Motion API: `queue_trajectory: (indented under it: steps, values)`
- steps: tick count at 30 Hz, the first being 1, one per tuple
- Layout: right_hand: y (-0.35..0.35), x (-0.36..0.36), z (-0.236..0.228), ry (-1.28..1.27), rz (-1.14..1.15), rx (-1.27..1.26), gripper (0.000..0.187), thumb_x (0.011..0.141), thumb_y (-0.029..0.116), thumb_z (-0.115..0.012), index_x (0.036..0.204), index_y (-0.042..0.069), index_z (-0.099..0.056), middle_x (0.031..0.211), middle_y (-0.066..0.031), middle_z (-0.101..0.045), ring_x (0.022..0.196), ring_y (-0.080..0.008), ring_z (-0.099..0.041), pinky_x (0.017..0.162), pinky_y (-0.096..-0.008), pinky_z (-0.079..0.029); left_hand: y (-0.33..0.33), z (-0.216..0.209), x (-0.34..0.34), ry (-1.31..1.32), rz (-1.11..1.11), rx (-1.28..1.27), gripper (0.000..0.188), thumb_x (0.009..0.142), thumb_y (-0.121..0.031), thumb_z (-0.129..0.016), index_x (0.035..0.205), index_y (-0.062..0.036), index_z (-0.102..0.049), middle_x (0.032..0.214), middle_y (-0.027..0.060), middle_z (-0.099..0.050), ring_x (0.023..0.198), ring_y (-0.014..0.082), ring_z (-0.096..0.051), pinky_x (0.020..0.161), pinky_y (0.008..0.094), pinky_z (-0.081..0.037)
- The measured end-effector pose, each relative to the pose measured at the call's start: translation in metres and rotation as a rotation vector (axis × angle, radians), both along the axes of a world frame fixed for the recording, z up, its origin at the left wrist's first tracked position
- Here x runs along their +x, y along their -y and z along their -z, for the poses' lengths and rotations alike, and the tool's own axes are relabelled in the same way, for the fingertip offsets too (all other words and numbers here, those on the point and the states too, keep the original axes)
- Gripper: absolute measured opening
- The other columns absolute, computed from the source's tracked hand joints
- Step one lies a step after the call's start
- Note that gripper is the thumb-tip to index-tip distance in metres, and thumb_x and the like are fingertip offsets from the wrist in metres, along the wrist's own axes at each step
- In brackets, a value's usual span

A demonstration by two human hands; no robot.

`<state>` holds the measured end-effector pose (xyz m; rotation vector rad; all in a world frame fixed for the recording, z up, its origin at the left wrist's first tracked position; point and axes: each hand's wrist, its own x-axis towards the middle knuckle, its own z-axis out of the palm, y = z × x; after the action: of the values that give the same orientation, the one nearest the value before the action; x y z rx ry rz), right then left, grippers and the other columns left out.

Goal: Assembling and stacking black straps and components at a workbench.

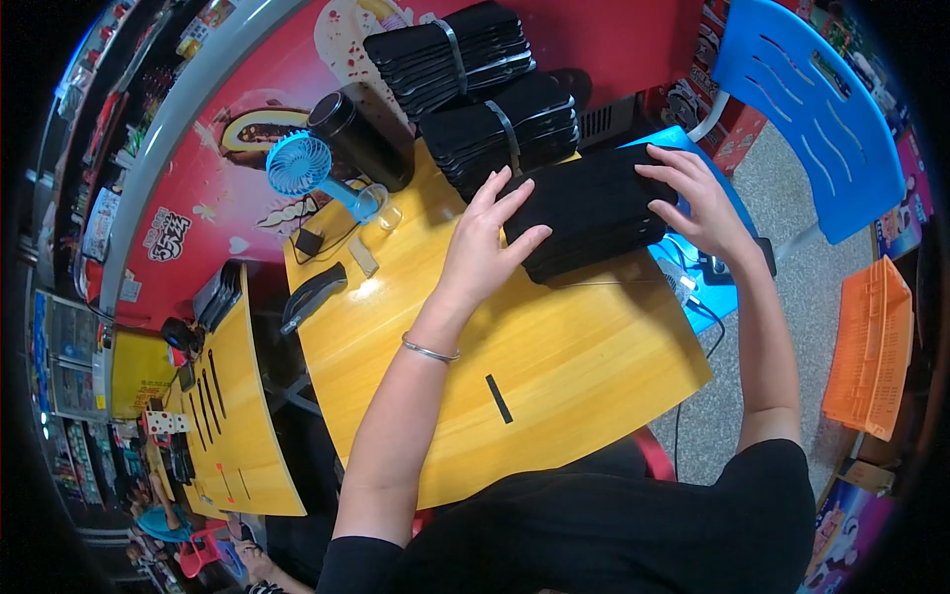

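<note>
A thick stack of flat black fabric pieces (584, 213) lies at the far right of the yellow table. My left hand (485, 238) is at its left end, fingers spread and thumb pointing along the near edge. At the opposite end is my right hand (698, 203), fingers apart with the tips at the stack's right edge. Neither hand is closed around the stack. Two more black bundles, an upper one (426, 69) and a lower one (475, 148), each wrapped with a pale band, sit just behind. A short black strip (499, 398) lies on the table nearer to me.
On the yellow table (554, 346) stand a blue handheld fan (300, 164) and a black cylinder (356, 139). A curved black object (315, 297) lies left. A blue chair (811, 109) and orange crate (869, 346) are right. Another table (233, 416) holds black strips.
</note>
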<state>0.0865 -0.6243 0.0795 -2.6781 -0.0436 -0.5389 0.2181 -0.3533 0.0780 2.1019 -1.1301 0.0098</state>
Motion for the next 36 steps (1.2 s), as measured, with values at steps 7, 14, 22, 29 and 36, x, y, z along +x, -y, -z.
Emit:
queue_trajectory:
  steps: [7,14,22,29,36]
  values:
    - [0.001,0.001,0.002,-0.026,0.002,-0.023,0.039,0.083,0.017,-0.061,0.122,0.011,-0.057,0.138,-0.0104,-0.045,0.128,-0.029,-0.04,0.108,-0.0452,-0.032,-0.002,0.004,0.003,0.022,-0.024,-0.024,0.07,0.075,-0.032,-0.076,0.132,-0.0046,-0.047,0.139,0.0227,-0.041,0.131,0.0356,-0.037,0.105,0.0404,-0.034]
    - [0.0,0.002,0.001,-0.034,-0.007,0.017,0.04,0.082,0.015,-0.061,0.121,0.01,-0.056,0.138,-0.0113,-0.044,0.13,-0.0298,-0.038,0.108,-0.0438,-0.032,-0.003,0.008,0.004,-0.164,-0.073,-0.072,0.089,0.067,-0.031,-0.082,0.136,0.0012,-0.037,0.14,0.0249,-0.037,0.127,0.0339,-0.042,0.104,0.0391,-0.037]
    - [-0.002,0.002,-0.001,-0.06,0.011,0.013,0.042,0.08,0.012,-0.061,0.121,0.01,-0.055,0.139,-0.012,-0.042,0.13,-0.0293,-0.039,0.108,-0.0427,-0.032,-0.002,0.01,0.005,-0.329,-0.028,-0.221,0.106,0.068,-0.021,-0.083,0.145,-0.0013,-0.013,0.145,0.0261,-0.027,0.136,0.0308,-0.03,0.109,0.0394,-0.029]
    - [-0.005,0.002,-0.003,-0.057,0.005,0.039,0.042,0.079,0.012,-0.061,0.121,0.01,-0.055,0.139,-0.0114,-0.043,0.13,-0.0299,-0.038,0.109,-0.0436,-0.031,-0.002,0.009,0.003,-0.346,0.008,-0.214,0.107,0.07,-0.02,-0.082,0.146,-0.0034,-0.009,0.148,0.0252,-0.022,0.137,0.0295,-0.026,0.112,0.039,-0.024]
    - [-0.032,0.021,-0.008,0.097,-0.004,-0.191,0.043,0.083,0.031,-0.065,0.119,0.009,-0.057,0.133,-0.0121,-0.049,0.131,-0.0297,-0.037,0.108,-0.0471,-0.026,-0.003,0.014,0.005,-0.38,0.001,-0.237,0.106,0.07,-0.019,-0.082,0.146,-0.0034,-0.009,0.148,0.0266,-0.02,0.138,0.0305,-0.025,0.112,0.0385,-0.022]
